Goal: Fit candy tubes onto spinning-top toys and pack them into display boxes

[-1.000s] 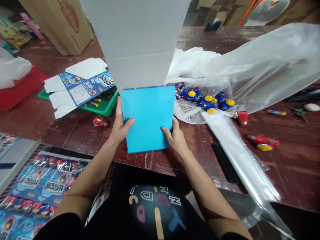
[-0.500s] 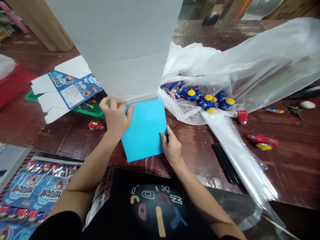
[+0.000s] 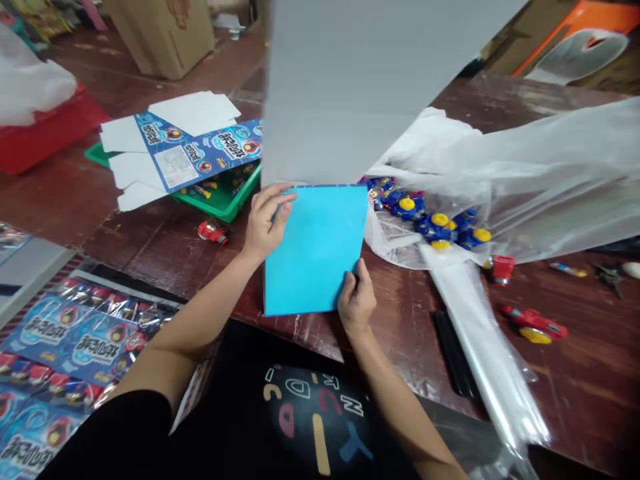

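Observation:
A flat cardboard sheet stands folded on the brown table: its cyan panel lies toward me and its grey panel rises upright behind the fold. My left hand presses the cyan panel's upper left corner at the fold. My right hand pinches the cyan panel's lower right corner.
A green tray with printed flat cartons lies at the left, a red toy before it. Blue-yellow toys spill from clear plastic bags at the right. More red toys lie right. Packaged toys sit lower left.
The view swung right. My left hand slid along the fold at the cyan panel's top left; my right hand moved down to the lower right corner. The grey panel tilted rightward.

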`<state>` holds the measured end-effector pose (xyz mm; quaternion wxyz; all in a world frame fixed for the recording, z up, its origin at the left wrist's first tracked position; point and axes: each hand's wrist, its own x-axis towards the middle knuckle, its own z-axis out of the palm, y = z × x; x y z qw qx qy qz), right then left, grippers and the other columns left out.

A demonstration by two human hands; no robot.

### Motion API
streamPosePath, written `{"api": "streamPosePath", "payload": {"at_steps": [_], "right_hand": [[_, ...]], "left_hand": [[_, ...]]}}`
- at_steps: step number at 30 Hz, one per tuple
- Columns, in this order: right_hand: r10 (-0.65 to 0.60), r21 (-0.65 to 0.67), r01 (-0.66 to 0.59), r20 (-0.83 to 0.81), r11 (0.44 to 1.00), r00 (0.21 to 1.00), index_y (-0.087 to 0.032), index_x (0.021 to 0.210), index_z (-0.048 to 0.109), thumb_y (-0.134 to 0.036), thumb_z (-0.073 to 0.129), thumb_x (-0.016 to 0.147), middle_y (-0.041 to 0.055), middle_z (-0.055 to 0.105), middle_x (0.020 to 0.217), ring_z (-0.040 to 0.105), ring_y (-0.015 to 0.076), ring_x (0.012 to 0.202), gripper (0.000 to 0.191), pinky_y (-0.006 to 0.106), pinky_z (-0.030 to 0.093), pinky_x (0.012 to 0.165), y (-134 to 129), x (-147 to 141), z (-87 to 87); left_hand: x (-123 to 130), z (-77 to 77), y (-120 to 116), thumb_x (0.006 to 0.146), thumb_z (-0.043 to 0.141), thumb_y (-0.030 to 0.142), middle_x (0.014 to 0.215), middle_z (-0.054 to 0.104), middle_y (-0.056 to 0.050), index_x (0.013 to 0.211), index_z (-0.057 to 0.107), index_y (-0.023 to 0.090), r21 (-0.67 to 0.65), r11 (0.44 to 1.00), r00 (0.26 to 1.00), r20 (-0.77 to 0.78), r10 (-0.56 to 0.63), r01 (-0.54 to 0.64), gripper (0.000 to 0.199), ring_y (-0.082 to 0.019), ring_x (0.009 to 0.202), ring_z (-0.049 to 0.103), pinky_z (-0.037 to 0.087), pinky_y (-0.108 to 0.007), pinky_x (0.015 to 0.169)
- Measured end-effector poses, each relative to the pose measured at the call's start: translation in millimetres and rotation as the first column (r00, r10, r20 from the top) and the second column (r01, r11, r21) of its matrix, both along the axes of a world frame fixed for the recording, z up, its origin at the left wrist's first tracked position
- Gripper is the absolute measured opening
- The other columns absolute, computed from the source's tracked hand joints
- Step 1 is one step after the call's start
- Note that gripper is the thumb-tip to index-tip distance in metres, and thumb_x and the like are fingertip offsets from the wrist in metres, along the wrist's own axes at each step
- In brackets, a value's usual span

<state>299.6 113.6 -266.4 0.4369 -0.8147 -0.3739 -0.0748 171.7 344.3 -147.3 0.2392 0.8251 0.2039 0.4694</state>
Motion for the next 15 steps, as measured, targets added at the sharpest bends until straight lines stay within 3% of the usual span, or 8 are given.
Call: {"api": "streamPosePath", "payload": {"at_steps": [2,5,8,11,13,15], "right_hand": [[0.012,-0.02,-0.01,0.084,1.0,0.996,-0.013,0.153,0.06,-0.043,0.044,0.111,0.0215,0.071,0.141,0.076,0.0345,0.123,0.054,0.052,0.065,0.105,3,-1,2.3],[0.059,-0.031,-0.052,0.304,0.998,0.951,-0.014,0.144,0.068,-0.03,0.049,0.11,0.0182,0.074,0.137,0.078,0.0285,0.119,0.041,0.042,0.068,0.099,6,-2,5.7],[0.119,-0.036,-0.115,0.447,0.993,0.886,-0.017,0.126,0.078,-0.019,0.056,0.107,0.0123,0.075,0.139,0.07,0.0255,0.134,0.029,0.037,0.064,0.107,8,-6,12.0],[0.152,-0.069,-0.136,0.52,0.988,0.84,-0.023,0.121,0.079,-0.018,0.059,0.106,0.0058,0.073,0.143,0.06,0.0269,0.147,0.026,0.049,0.051,0.125,20,-10,28.4],[0.192,-0.133,-0.142,0.538,0.981,0.821,-0.026,0.123,0.078,-0.021,0.055,0.109,0.0038,0.071,0.147,0.056,0.0281,0.151,0.028,0.063,0.033,0.133,38,-9,46.0],[0.273,-0.23,-0.179,0.49,0.957,0.828,-0.028,0.13,0.076,-0.025,0.048,0.112,0.0043,0.066,0.153,0.05,0.0279,0.155,0.034,0.067,0.019,0.136,65,-4,65.0]], "left_hand": [[4,-17.1,15,0.112,0.042,0.049,0.142,0.068,-0.013,0.126,0.075,0.02,-0.009,1.0,0.992,-0.124,-0.003,0.002,0.046,-0.027,0.135,0.06,0.046,-0.047,0.119],[10,-32.7,20,0.112,0.042,0.041,0.122,0.075,-0.017,0.12,0.076,0.015,0.046,0.994,0.93,-0.35,0.109,-0.099,0.043,-0.031,0.122,0.066,0.045,-0.052,0.116],[12,-37.1,11,0.11,0.047,0.036,0.103,0.076,-0.02,0.108,0.079,0.013,0.106,0.971,0.854,-0.463,0.238,-0.213,0.04,-0.037,0.113,0.067,0.039,-0.062,0.117],[7,-35.7,1,0.11,0.046,0.03,0.129,0.073,-0.021,0.124,0.078,0.017,0.163,0.956,0.853,-0.434,0.29,-0.242,0.037,-0.04,0.131,0.061,0.026,-0.066,0.126],[-1,-33.6,-1,0.108,0.051,0.031,0.156,0.058,-0.018,0.141,0.07,0.023,0.192,0.94,0.88,-0.339,0.332,-0.28,0.039,-0.041,0.149,0.047,0.017,-0.066,0.131],[-11,-32.4,3,0.103,0.063,0.037,0.17,0.039,-0.019,0.155,0.057,0.022,0.158,0.911,0.897,-0.178,0.405,-0.38,0.054,-0.041,0.161,0.03,0.011,-0.063,0.135]]}}
